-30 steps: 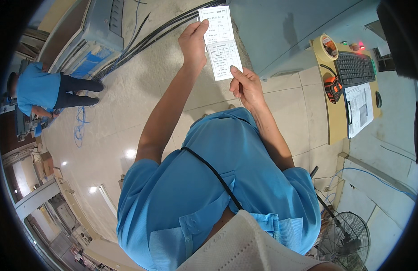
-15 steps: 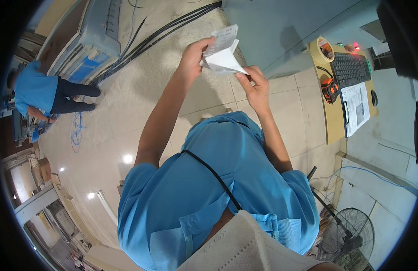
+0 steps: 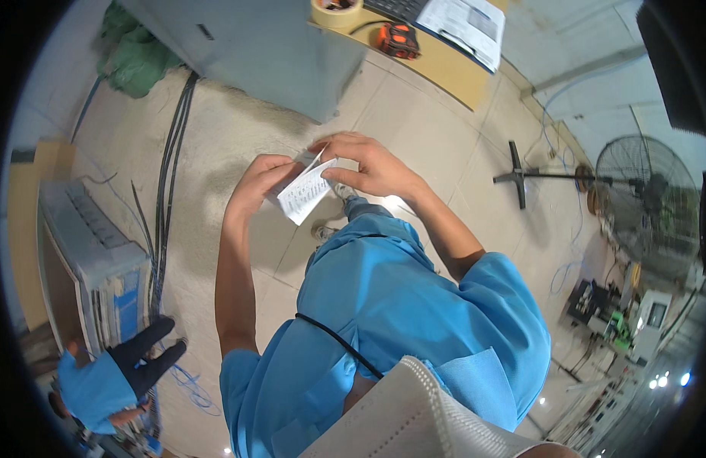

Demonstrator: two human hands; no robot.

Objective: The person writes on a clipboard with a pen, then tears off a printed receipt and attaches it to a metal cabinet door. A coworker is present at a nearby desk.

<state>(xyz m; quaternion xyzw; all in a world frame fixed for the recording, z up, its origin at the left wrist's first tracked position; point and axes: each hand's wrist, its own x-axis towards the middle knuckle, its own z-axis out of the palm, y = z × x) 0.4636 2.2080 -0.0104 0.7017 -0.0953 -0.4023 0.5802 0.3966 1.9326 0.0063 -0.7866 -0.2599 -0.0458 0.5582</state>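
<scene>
I hold a small white printed paper slip (image 3: 305, 191) in front of my chest with both hands. My left hand (image 3: 260, 183) pinches its left edge. My right hand (image 3: 366, 164) grips its upper right part and bends it over, so the slip is partly folded. Below the hands are my blue shirt (image 3: 391, 320) and a white face mask (image 3: 421, 416) at the lower edge. One of my shoes (image 3: 322, 230) shows on the floor under the slip.
A yellow desk (image 3: 444, 65) at the top carries a tape roll (image 3: 336, 11), an orange tape measure (image 3: 398, 40) and papers (image 3: 467, 23). A grey cabinet (image 3: 269, 53), black floor cables (image 3: 168, 191), a standing fan (image 3: 643, 202) and another person in blue (image 3: 112, 378) surround me.
The slip was held up flat a second ago; now it is folded between both hands, closer to my chest. The view has swung round, so the desk sits at the top.
</scene>
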